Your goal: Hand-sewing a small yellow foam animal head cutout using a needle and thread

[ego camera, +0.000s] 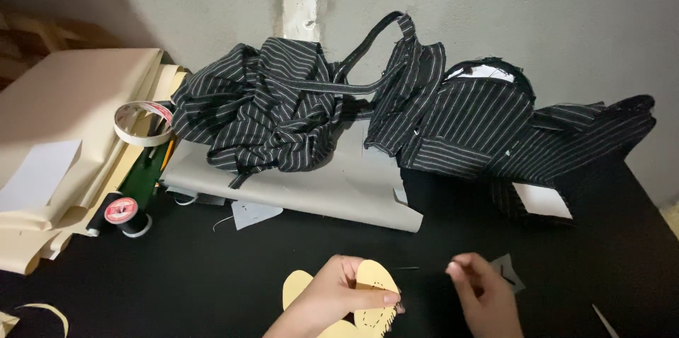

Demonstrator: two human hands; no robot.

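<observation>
Black desk (212, 274) under grey wall (566, 13); left hand (339, 294) pinching yellow paper cutout (375, 278), right hand (481, 288) fingers pinched together.

Both hands sit at the bottom edge of the frame, a little right of centre, with only the wrists and the starts of the forearms showing below them. The left hand (338, 290) comes up from the lower middle, its wrist angled toward the upper right, fingers curled over and the thumb pressed forward in a pinch; the thumbnail faces the camera. The right hand (479, 287) rises from the lower right, back of the hand toward the camera, fingers bunched together with the tips drawn toward the thumb at its upper left. The two hands stay apart, their fingertips facing each other across a gap.
</observation>
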